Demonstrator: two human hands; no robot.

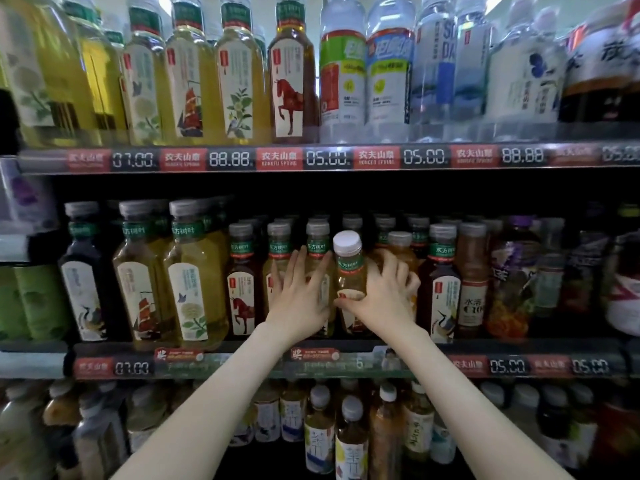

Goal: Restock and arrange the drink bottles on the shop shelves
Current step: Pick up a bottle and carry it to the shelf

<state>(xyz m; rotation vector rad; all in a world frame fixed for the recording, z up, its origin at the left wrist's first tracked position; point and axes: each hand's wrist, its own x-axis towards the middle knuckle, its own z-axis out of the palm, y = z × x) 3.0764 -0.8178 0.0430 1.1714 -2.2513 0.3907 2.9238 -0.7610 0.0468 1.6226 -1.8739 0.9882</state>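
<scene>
From the head camera, both bare arms reach up to the middle shelf (485,367), whose front edge carries red and black price tags. The right hand (382,294) is curled round a small amber tea bottle (349,268) with a white cap, thumb across its lower label and fingers wrapped behind. The bottle stands upright at the front of the row, its cap higher than those of its neighbours (whether its base touches the shelf is hidden by the thumb). Just to its left, the left hand (299,294) holds nothing: its fingers are straight and spread, laid flat against the fronts of two yellow tea bottles (278,251). Further left stands a dark bottle with a red horse label (241,292), then taller green-tea bottles (192,282). The top shelf (311,159) holds large tea and water bottles, and the shelf below holds more small bottles (351,441), blurred.
</scene>
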